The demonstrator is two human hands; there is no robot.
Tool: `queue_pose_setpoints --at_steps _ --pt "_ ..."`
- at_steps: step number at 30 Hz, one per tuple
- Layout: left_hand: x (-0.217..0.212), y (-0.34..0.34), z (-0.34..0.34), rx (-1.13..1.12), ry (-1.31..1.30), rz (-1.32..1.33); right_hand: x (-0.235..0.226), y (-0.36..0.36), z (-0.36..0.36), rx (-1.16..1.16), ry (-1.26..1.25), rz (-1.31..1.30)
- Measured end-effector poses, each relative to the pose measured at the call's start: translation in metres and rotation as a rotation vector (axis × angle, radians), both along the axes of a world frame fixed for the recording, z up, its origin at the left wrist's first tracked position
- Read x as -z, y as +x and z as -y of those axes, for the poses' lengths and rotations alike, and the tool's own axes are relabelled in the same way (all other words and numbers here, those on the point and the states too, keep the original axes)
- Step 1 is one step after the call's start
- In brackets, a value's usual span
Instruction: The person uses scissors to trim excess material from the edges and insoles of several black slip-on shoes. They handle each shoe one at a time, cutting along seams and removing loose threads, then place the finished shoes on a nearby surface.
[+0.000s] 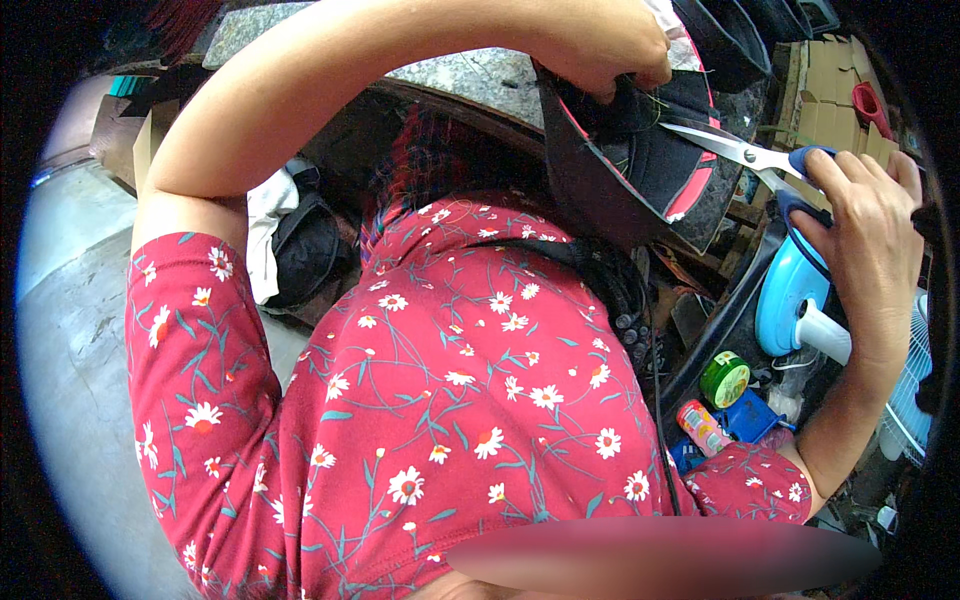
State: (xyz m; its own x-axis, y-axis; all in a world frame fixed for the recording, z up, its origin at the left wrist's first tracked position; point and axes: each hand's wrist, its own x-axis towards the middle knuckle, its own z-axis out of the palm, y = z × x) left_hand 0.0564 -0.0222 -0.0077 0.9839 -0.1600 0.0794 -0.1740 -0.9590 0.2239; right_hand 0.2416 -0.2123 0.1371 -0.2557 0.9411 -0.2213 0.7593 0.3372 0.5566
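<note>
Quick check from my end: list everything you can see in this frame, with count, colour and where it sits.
Fabric piece: one, black with red edging, top centre, held up.
Scissors: one pair, steel blades, blue handles, tips at the fabric's edge.
Fan: one, light blue and white, right side under the wrist.
Tape roll: one, green, lower right.
Small can: one, orange-red, beside the tape roll.
Cardboard boxes: several, brown, top right.
Dark bag: one, black, left of centre on the floor.
Left hand: grips the fabric piece, top centre.
Right hand: fingers through the scissors' handles, right edge.
</note>
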Motion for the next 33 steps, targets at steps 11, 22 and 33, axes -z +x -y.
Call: queue_pose_setpoints --at_steps 11,22,33 --pt "-0.047 -0.031 0.031 -0.06 -0.223 -0.291 0.026 0.024 0.019 0.107 0.063 -0.237" --pt "-0.112 -0.109 -0.005 0.042 0.147 0.128 0.07 -0.014 0.002 0.06 0.154 -0.453" --pt "0.003 -0.068 -0.031 -0.248 -0.078 0.422 0.074 -0.026 -0.018 0.091 0.079 -0.499"
